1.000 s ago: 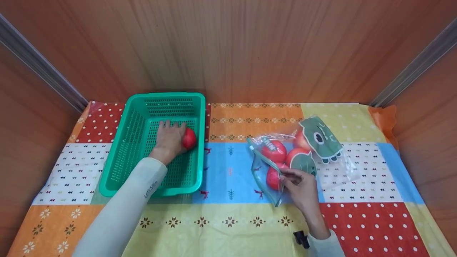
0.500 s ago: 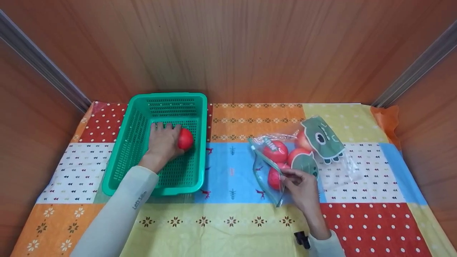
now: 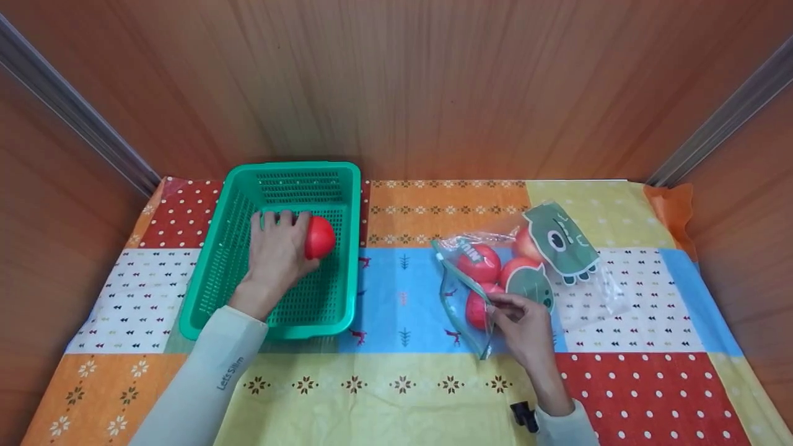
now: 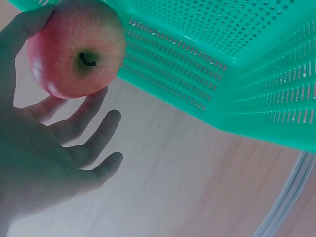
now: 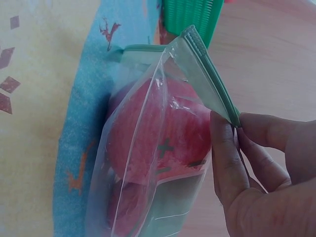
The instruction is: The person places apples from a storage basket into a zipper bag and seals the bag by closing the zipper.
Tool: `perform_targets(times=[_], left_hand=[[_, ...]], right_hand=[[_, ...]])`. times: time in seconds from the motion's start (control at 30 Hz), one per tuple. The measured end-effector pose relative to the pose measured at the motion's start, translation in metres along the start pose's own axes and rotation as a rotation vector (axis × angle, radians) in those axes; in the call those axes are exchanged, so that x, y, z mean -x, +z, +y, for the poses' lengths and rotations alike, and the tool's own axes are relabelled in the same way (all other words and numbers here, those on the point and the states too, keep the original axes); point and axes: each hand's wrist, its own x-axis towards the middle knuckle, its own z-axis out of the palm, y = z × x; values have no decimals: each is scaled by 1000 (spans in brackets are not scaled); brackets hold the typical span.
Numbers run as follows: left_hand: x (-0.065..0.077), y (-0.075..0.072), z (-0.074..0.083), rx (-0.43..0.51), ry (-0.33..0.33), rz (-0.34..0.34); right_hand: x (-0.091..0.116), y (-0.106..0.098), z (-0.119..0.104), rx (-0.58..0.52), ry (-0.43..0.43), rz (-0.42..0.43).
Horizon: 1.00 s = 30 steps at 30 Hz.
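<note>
Wood panels (image 3: pixel 396 93) back the patterned desk (image 3: pixel 396 409). We count one basket (image 3: pixel 354 248) toward the left edge, one zip bag (image 3: pixel 531 282) toward the right edge, four visible apples (image 3: pixel 480 263) inside, one more apple (image 3: pixel 321 237) over the basket, left grip (image 3: pixel 277 255) curled round it. Right grip (image 3: pixel 526 327) pinches the bag's mouth (image 5: pixel 213 74). We judge apples firm, mid-weight, smooth, bruisable: cup the sides. Bag looks limp, light, slippery: pinch there.

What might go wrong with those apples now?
The held apple might slip and bump the basket: two fingers of the left grip stand clear of it. The bag may sag shut, since the right grip pinches only its edge. The bagged apples might roll out, as it looks open.
</note>
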Motion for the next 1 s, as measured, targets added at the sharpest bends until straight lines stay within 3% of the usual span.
perform_targets(times=[0.23,1.0], left_hand=[[10,-6,9,2,20,79],[28,-18,42,-9,95,171]], right_hand=[[0,0,0,8,-1,-1],[0,0,-2,3,39,-7]])
